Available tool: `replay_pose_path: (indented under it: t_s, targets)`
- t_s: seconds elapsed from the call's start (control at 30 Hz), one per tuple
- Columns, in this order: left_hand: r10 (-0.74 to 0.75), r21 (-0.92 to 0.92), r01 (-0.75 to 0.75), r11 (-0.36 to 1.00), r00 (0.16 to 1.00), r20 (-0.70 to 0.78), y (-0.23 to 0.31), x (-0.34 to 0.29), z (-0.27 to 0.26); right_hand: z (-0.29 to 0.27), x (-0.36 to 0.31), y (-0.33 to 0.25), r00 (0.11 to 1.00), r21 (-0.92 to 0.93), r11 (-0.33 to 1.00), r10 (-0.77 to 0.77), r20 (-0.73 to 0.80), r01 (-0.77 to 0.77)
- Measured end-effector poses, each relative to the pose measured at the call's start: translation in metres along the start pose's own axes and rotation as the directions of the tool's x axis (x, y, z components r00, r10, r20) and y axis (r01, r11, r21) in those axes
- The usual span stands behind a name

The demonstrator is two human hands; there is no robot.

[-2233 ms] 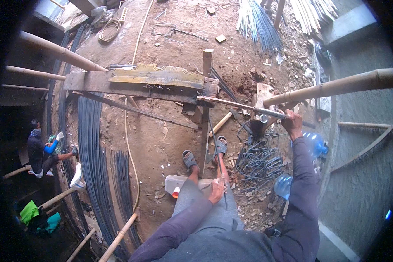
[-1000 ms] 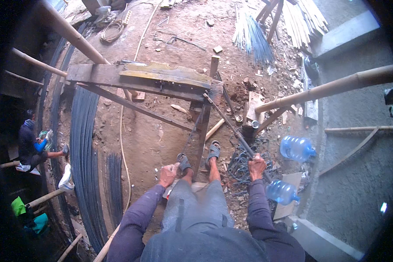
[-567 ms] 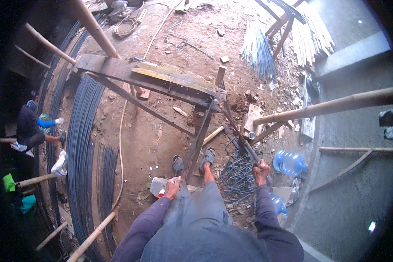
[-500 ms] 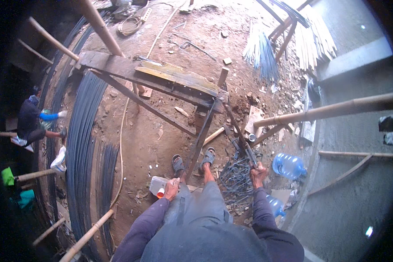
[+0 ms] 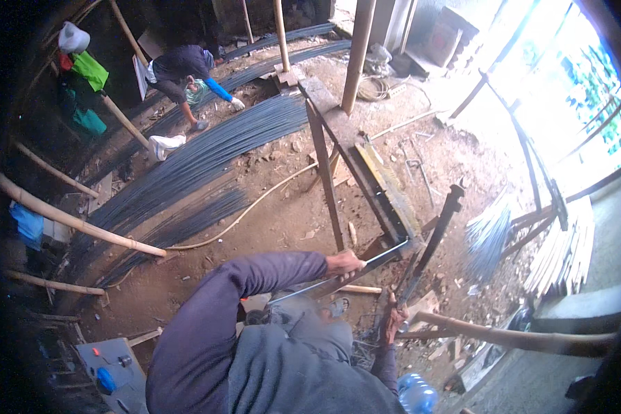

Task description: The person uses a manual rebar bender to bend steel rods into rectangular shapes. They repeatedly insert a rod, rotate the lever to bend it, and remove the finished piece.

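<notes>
My left hand (image 5: 345, 263) is closed around a thin steel rod (image 5: 388, 254), which slants from my lap to the near end of a wooden bench (image 5: 334, 124). A worn yellowish plank (image 5: 385, 181) lies along the bench top. In my right hand (image 5: 394, 319) is the lower end of a long dark rebar bending bar (image 5: 431, 243). The bar leans up and away, its notched head raised beside the bench end. My right fingers wrap round it, partly hidden by blur.
Long bundles of rebar (image 5: 207, 148) cover the ground at left, where another person (image 5: 179, 72) bends over them. Bamboo poles (image 5: 517, 334) jut in from both sides. Thin rods (image 5: 488, 238) and pale wood strips (image 5: 562, 248) lie at right. A clear blue bottle (image 5: 417, 395) sits near my right arm.
The view has swung left. My left hand has risen from beside my thigh to the bench end with the thin rod. The bending bar's head has lifted off the bench end.
</notes>
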State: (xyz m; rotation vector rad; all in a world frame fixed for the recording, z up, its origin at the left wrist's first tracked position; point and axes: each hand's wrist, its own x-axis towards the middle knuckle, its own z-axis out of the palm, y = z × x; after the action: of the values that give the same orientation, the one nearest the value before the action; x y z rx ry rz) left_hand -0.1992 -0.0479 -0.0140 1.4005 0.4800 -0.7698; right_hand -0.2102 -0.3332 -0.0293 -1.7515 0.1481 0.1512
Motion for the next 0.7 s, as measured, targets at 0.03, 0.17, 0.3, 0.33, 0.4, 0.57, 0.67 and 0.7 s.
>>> replay_pose_path:
  t_s: [0.03, 0.17, 0.3, 0.33, 0.4, 0.57, 0.67, 0.7]
  targets:
    - [-0.025, 0.059, 0.028, 0.998, 0.998, -0.056, 0.016, 0.015, 0.009, -0.003, 0.005, -0.008, 0.998, 0.057, 0.997, 0.057, -0.027, -0.055]
    - [0.652, -0.038, -0.675, 0.737, 0.694, 0.306, 0.09, 0.01, -0.008, -0.034, 0.004, -0.012, 0.998, 0.051, 0.997, 0.055, 0.004, -0.055]
    - [0.387, -0.352, -0.4, 0.846, 0.915, -0.11, 0.19, -0.056, -0.043, -0.069, -0.008, 0.02, 0.989, -0.079, 0.992, -0.106, -0.103, 0.098]
    - [0.413, -0.388, -0.459, 0.799, 0.889, -0.199, 0.195, -0.079, -0.046, -0.084, -0.012, 0.024, 0.988, -0.21, 0.973, -0.12, -0.101, 0.097]
    - [0.459, -0.342, -0.553, 0.759, 0.828, -0.322, 0.188, -0.107, -0.035, -0.115, -0.023, 0.018, 0.988, -0.222, 0.97, -0.12, -0.095, 0.096]
    - [0.569, -0.237, -0.639, 0.731, 0.764, -0.305, 0.146, -0.057, 0.045, -0.154, -0.028, -0.068, 0.994, -0.292, 0.951, -0.109, -0.006, 0.103]
    - [0.626, -0.185, -0.692, 0.698, 0.715, -0.312, 0.125, -0.016, 0.11, -0.146, -0.016, -0.109, 0.994, -0.21, 0.972, -0.109, 0.01, 0.108]
    - [0.64, -0.193, -0.701, 0.686, 0.708, -0.298, 0.119, -0.009, 0.13, -0.142, -0.013, -0.116, 0.983, -0.227, 0.957, -0.177, 0.043, 0.182]
